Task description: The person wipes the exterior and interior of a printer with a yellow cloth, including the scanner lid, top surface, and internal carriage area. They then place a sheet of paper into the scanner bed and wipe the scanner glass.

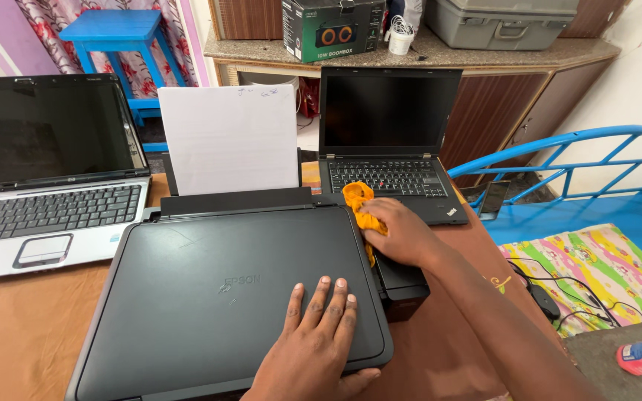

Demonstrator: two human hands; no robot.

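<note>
Left hand (pixel 319 334) lies flat, fingers spread and gripping nothing, on the black printer (pixel 224 289) lid. Right hand (pixel 403 234) clenches an orange cloth (pixel 358 200) against the printer's right edge, before a black laptop (pixel 388 141).

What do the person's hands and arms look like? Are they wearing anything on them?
Both are bare. The left hand has no glove, ring or watch that I can see, and its short fingernails show. The right hand is bare too, and the right forearm has no sleeve on the part in view. No bracelets or markings show.
</note>
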